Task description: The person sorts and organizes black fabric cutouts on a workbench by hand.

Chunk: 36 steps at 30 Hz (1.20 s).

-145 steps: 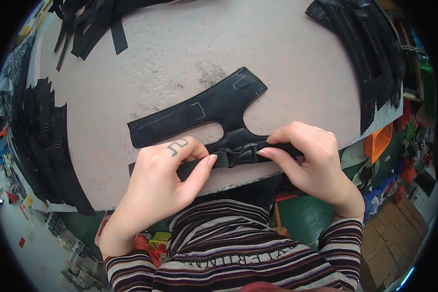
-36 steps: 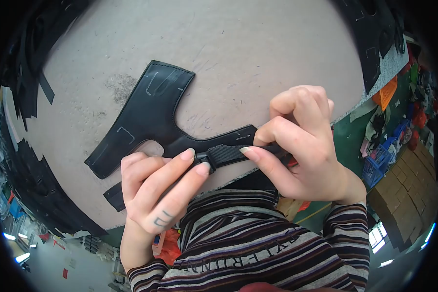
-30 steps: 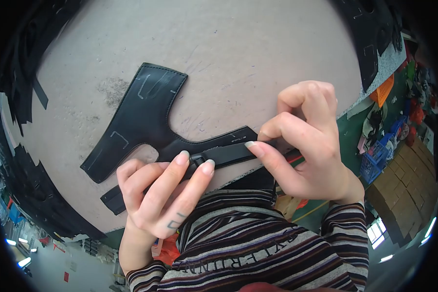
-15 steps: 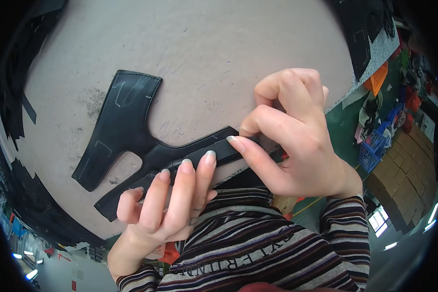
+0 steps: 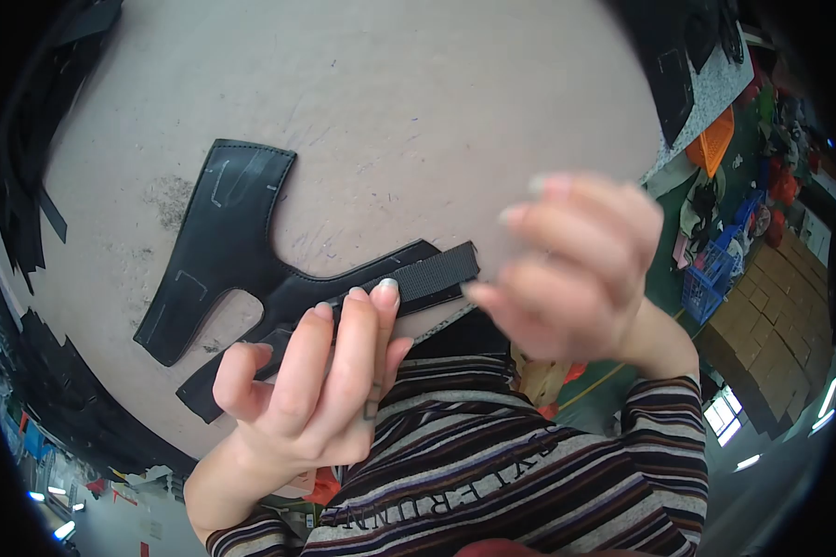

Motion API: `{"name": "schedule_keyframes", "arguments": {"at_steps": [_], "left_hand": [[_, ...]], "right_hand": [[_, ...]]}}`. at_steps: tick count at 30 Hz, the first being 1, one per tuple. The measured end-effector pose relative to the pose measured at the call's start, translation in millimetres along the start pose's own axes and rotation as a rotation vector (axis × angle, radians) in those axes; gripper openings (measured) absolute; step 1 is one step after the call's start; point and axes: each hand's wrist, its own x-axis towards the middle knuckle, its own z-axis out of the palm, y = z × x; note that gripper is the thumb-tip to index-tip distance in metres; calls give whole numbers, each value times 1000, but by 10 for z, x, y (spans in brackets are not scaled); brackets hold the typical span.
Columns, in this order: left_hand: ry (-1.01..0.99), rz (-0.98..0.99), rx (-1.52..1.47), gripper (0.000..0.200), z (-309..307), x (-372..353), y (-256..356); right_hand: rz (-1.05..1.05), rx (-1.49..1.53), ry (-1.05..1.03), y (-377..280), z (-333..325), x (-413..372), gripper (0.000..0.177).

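A black leather piece (image 5: 215, 223) with branching arms and a stitched edge lies flat on the table; light marking lines show on its face. Along its lower right arm runs a strip of black webbing strap (image 5: 434, 270), its free end sticking out past the leather's edge. My left hand (image 5: 311, 390) is closed over the strap and leather, fingertips on top and thumb at the near edge. To the right of the strap's end, my right hand (image 5: 576, 269) hovers apart from it, smeared by motion; its fingers look curled, and no object shows in them.
Dark material pieces are heaped along the table's (image 5: 390, 121) left edge. More black pieces (image 5: 673, 93) lie at the upper right. Beyond the right edge are an orange basket (image 5: 712, 141), a blue crate (image 5: 708, 283) and stacked cardboard boxes (image 5: 762, 325) on the floor.
My right hand has let go of the strap's end and moved away to the right. The strap's end is now uncovered. My left hand and the leather have shifted slightly left in view.
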Motion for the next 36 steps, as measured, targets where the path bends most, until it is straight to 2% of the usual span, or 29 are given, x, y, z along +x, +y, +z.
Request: {"name": "schedule_keyframes", "arguments": {"at_steps": [2, 4, 6, 9, 10, 13, 17, 19, 21, 23, 25, 27, 28, 31, 32, 33, 35, 36], "left_hand": [[20, 23, 15, 35, 8, 19, -5], [37, -44, 46, 32, -29, 64, 93], [-6, -92, 33, 35, -24, 100, 175], [-90, 25, 124, 39, -44, 84, 156], [-86, -10, 76, 40, -52, 93, 129], [-88, -4, 31, 39, -156, -15, 70], [-19, -70, -89, 33, -53, 146, 165], [-85, -202, -313, 34, -190, 282, 0], [57, -402, -525, 40, -261, 226, -336], [60, -609, -334, 52, -325, 46, -609], [49, -713, -375, 49, -190, -139, -732], [-59, -685, -473, 45, -213, -139, -716], [80, -610, -560, 41, -222, -159, -747], [133, -848, -812, 38, -800, -432, -789], [245, -997, -800, 39, -1029, -639, -852], [324, -1188, -664, 42, -1394, -792, -905], [622, -1307, -457, 40, -1789, -1516, -1223], [739, -1469, -506, 42, -1995, -2003, -1460]], "right_hand": [[-73, -51, -25, -147, 90, -256, 14], [38, -57, -119, -235, 127, -324, 15], [70, -47, -96, -284, 155, -285, 18], [46, -43, -89, -192, 136, -257, 22], [25, -45, -85, -155, 102, -251, 23], [-22, -35, -189, -78, -30, -255, 39], [-25, -102, -90, -167, 25, -183, 25], [-25, 27, -110, -69, -14, -121, 16], [3, 137, -145, -24, -20, -118, 12], [49, 248, -72, -46, 58, -146, 11], [54, 248, -26, -86, 120, -106, 17], [102, 333, 76, -160, 141, -12, 19], [66, 348, 99, -148, 133, 66, 20], [-16, 215, 140, -71, 1, 133, 23], [-11, 172, 158, -45, -54, 115, 23], [2, 196, 132, -43, -73, 109, 22], [92, 175, 103, -25, -114, 65, 21], [100, 210, 107, -24, -88, 74, 20]]}}
